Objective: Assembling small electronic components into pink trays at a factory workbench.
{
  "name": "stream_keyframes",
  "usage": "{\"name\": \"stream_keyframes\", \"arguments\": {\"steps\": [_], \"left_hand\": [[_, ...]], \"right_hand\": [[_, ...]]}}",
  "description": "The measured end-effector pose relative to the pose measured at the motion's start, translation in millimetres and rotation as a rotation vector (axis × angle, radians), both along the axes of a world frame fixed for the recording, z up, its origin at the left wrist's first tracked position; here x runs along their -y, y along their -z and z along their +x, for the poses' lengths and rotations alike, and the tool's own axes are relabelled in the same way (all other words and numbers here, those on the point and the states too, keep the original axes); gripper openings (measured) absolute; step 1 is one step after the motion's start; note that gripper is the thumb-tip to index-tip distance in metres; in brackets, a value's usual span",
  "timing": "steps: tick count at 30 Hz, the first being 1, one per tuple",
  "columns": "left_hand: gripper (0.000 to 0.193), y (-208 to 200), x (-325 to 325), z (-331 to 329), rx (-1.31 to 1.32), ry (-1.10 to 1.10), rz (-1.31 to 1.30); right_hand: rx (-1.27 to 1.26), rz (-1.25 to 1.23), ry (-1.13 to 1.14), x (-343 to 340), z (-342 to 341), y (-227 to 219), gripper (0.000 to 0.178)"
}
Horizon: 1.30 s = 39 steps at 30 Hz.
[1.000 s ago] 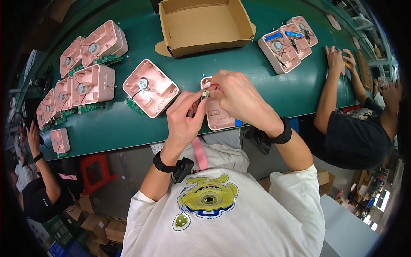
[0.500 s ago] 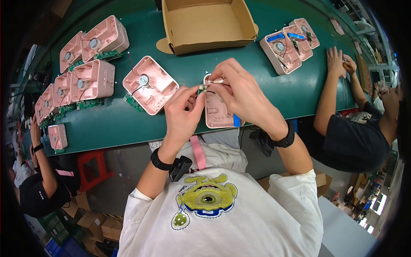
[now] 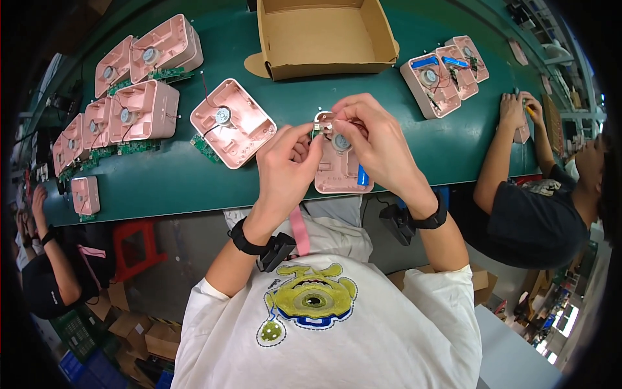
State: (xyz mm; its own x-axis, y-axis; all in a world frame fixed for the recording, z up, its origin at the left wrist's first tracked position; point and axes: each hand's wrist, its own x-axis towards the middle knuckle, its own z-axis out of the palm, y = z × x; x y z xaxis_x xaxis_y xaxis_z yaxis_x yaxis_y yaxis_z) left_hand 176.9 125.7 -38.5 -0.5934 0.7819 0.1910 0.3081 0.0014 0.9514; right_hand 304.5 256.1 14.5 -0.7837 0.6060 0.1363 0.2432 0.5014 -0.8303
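Your left hand (image 3: 287, 159) pinches 1 small green circuit board (image 3: 317, 132) over the pink housing (image 3: 329, 169), by the table's (image 3: 152, 196) near edge. The round speaker (image 3: 341, 143) inside is newly uncovered by your right hand (image 3: 378, 142), whose fingertips adjoin the board, grip unclear; work seemingly centres there.

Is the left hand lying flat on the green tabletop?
No: the left hand pinches a small green circuit board between thumb and fingers.
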Motion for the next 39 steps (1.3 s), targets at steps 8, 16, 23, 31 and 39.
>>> {"name": "stream_keyframes", "arguments": {"steps": [8, 16, 23, 31, 39], "left_hand": [[0.015, 8, -5, 11, -0.054, -0.098, 0.098], [0.014, 4, -6, 14, -0.157, -0.145, 0.101], [0.017, 2, -4, 20, -0.345, -0.161, 0.096], [0.02, 4, -4, 17, -0.411, -0.129, 0.107], [0.02, -12, 5, 5, -0.288, 0.005, 0.0]], "right_hand": [[0.139, 0.205, 0.069, 16, -8, 6, 0.018], [0.198, 0.297, 0.148, 29, -14, 9, 0.015], [0.098, 0.353, 0.195, 41, -16, 18, 0.01], [0.027, 0.241, 0.246, 44, -22, 25, 0.005], [0.09, 0.388, 0.183, 40, 1, 8, 0.031]]}}
